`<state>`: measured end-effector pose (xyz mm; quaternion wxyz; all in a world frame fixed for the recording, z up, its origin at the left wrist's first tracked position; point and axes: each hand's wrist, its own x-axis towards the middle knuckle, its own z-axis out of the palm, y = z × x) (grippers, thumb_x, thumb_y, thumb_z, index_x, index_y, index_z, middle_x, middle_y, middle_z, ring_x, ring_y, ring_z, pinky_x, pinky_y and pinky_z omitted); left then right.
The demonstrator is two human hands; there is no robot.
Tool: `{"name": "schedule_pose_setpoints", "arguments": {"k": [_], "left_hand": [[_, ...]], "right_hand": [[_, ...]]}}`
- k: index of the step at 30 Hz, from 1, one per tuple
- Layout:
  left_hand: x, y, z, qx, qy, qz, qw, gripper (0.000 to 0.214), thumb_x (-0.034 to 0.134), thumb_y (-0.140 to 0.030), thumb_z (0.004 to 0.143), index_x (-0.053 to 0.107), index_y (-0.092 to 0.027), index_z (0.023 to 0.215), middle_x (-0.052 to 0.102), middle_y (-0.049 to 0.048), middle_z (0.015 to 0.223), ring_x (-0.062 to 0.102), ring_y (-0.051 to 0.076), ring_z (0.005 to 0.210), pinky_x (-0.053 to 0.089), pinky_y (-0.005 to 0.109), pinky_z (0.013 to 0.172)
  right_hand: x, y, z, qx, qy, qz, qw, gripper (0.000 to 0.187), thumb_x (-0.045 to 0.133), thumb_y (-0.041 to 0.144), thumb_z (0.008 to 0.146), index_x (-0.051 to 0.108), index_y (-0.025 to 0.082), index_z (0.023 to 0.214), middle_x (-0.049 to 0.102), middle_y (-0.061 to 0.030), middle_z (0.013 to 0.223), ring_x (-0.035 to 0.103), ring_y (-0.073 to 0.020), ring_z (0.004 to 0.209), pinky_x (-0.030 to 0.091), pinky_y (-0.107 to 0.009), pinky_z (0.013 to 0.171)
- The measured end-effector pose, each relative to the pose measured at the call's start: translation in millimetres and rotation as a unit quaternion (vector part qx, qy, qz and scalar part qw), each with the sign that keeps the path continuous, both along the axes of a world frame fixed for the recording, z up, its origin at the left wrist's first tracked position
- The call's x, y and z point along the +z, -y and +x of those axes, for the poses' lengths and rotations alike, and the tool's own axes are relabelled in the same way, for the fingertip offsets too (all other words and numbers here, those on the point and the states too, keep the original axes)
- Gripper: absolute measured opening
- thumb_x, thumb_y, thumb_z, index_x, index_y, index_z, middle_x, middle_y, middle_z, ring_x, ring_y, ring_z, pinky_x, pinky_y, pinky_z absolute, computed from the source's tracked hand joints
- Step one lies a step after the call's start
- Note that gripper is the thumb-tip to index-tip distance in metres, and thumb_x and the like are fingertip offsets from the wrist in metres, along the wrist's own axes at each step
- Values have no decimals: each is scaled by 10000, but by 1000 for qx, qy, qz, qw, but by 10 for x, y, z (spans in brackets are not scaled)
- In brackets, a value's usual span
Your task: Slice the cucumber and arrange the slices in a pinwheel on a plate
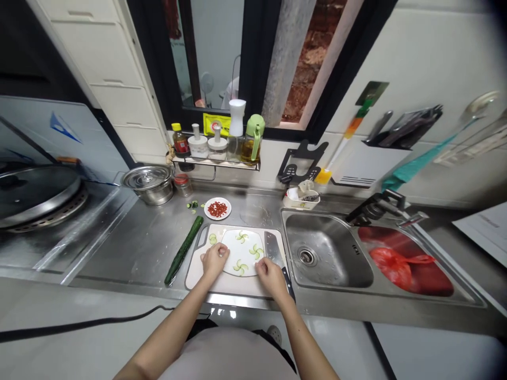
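A stainless-steel countertop (130, 253) carries the scene at a kitchen window, with a double-bowl sink (336, 264) set into it at right and a red plastic bag (392, 269) resting in the farther bowl. Directly before the person lies a pale, gray-edged cutting board (241, 285). On it sits the white plate (242, 252), a rounded square framed by both hands. A long cucumber (184, 250), apparently uncut, lies just left of the board, while a kitchen knife (274, 249) rests along the board's right side.

The left hand (216, 258) is at the plate's left edge, thumb and forefinger pressed together; whether anything is pinched between them cannot be told. The right hand (271, 274) is at the lower right edge, fingers curled in toward the thumb, its grip likewise hidden.

Beyond the board, a small white dish (228, 212) holds chopped red pieces (217, 209), none of them visible on the plate. Three green-edged pinwheels (255, 252) of thin slices stand finished at the plate's top, right and bottom; the left side appears unfilled, suggesting an arrangement roughly three-quarters laid. A few loose slices (213, 239) remain on the board, and green trimmings (193, 204) lie beside the dish.
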<state>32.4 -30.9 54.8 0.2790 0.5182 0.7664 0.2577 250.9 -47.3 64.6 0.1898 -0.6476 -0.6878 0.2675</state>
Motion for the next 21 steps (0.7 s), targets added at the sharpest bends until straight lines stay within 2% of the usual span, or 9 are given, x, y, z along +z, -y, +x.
{"name": "schedule_pose_setpoints", "arguments": {"k": [4,7,14,21], "left_hand": [[-43,-164,-284,85,-26,-6,996,237,579,-347,797,652,-255,1002,707,21,888,620,216,906,331,352,855],[-85,-261,-440,112,-49,-19,992,270,581,-370,795,649,-264,1033,703,33,914,617,239,936,339,369,857],[-169,-333,-459,96,-97,-53,989,268,575,-391,802,650,-284,1036,695,46,954,600,270,988,330,432,896],[-281,-378,-448,79,-134,-73,985,290,550,-386,817,640,-273,1068,682,65,1056,573,269,1041,319,442,918]], "right_hand": [[-46,0,53,-2,-24,13,1000,280,444,438,845,570,209,744,508,16,553,496,-153,549,280,-233,533],[-74,-2,78,-3,-36,22,999,302,439,465,840,560,210,732,491,20,545,489,-153,538,291,-240,540],[-35,27,63,-7,-47,20,999,311,441,475,828,570,208,732,527,9,559,489,-152,528,306,-241,539],[-49,48,94,-10,-49,25,998,323,442,481,827,590,205,751,545,3,565,494,-154,526,315,-242,536]]}}
